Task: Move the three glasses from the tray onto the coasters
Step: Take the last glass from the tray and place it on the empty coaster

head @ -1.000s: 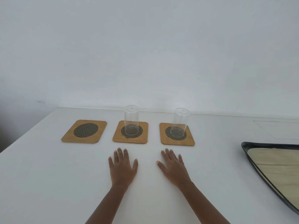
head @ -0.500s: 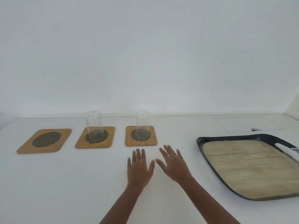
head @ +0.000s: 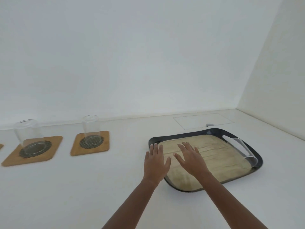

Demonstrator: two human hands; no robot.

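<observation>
tray: glossy dark rim, wood-grain base | coasters: wood, woven mesh centres | glasses: clear

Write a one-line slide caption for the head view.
Both open hands, left hand and right hand, reach over the tray toward the last glass lying sideways.

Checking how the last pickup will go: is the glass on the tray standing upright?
No, the glass lies on its side along the right edge of the tray, beside the handle cutout.

Bright even light, slight motion blur
</observation>
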